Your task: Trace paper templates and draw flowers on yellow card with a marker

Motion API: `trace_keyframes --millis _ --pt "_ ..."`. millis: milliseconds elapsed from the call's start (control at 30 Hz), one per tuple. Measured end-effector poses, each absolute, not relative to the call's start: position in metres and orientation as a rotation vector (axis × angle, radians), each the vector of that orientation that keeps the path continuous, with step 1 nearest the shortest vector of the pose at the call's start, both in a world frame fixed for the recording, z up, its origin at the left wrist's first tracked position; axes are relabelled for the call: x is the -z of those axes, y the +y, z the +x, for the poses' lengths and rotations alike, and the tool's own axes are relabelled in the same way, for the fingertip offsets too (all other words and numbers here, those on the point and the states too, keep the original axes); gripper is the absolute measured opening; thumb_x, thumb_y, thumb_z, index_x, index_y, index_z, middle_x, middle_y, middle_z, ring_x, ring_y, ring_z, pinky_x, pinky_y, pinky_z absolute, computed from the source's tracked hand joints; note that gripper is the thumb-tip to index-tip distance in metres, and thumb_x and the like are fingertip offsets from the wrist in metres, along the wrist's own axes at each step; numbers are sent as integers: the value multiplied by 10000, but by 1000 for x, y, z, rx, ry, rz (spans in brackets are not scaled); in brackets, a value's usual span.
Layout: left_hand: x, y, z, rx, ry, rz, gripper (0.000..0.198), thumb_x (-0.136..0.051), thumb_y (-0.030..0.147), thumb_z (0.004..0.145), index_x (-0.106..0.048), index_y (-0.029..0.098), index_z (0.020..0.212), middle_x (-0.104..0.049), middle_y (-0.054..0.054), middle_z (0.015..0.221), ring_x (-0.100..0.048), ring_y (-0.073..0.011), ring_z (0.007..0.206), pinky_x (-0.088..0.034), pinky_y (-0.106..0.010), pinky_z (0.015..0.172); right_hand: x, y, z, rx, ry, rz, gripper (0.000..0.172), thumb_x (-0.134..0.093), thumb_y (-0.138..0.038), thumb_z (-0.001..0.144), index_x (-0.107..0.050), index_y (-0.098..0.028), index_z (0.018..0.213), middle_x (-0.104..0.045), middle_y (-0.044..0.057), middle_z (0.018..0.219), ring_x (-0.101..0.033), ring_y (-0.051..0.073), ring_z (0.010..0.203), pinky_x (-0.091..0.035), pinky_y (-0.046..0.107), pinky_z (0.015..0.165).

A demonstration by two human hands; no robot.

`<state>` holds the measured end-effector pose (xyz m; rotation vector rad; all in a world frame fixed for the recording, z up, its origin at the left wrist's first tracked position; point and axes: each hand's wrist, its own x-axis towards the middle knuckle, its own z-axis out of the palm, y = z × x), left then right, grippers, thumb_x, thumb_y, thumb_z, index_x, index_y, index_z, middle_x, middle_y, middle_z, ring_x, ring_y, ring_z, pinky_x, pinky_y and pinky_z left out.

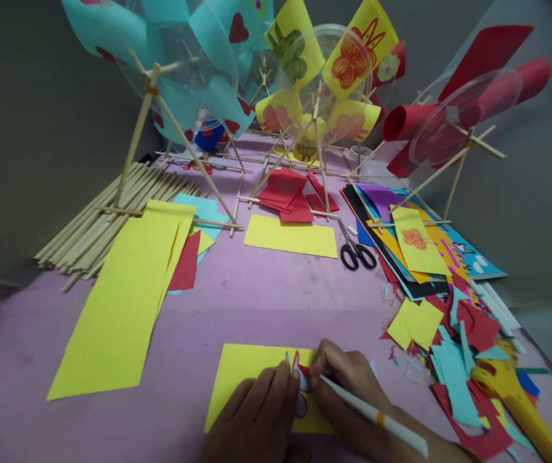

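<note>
My left hand (pixel 259 408) lies flat on a yellow paper sheet (pixel 231 366), its fingers together and stretched out, the thumb mostly hidden. Pinched in my right hand (pixel 347 379) is a white marker (pixel 376 418) with an orange band, slanting down to the right. Between the hands is a small pale shape (pixel 303 381) with two upright pointed parts and a red edge; I cannot tell whether it is a cut-out or drawn. The fingertips of the left hand touch its side. Below it a grey round patch (pixel 301 406) shows. The marker's tip is hidden by my fingers.
Black-handled scissors (pixel 356 254) lie ahead, beside a yellow strip (pixel 290 236). Paper scraps (pixel 459 379) and a yellow-handled tool (pixel 521 405) are at right. Long yellow sheets (pixel 116 308) and a bundle of sticks (pixel 97 225) lie left. Stick-framed pinwheels (pixel 317 109) stand behind.
</note>
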<state>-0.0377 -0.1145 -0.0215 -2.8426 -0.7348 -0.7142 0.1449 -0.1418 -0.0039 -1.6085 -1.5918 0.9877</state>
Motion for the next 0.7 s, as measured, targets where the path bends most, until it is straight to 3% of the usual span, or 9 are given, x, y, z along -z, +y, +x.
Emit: trace_keyframes --millis 233,500,700 --pt "41 -123 -31 903 -905 -2775 504 -142 369 1006 -587 147 1090 -654 -57 1045 -557 -182 977 -392 -310 869 4 -144 146 -950 -1641 -1572 97 -429 -166 721 -383 -227 662 -407 -81 486 -349 73 401 -282 174 406" --pt "23 -115 -39 708 -737 -2848 419 -295 418 987 -587 141 1105 -657 -49 1080 -552 -166 1001 -413 -265 847 4 -143 145 -1034 -1576 -1585 107 -461 -163 703 -389 -225 652 -400 -83 490 -321 72 415 -266 183 420" --pt "25 -115 -39 683 -736 -2850 397 -316 415 979 -573 148 1122 -655 -38 1089 -544 -165 1007 -411 -264 844 7 -145 152 -1214 -1079 -1602 105 -465 -261 733 -417 -222 647 -366 -78 498 -291 92 450 -235 203 424"
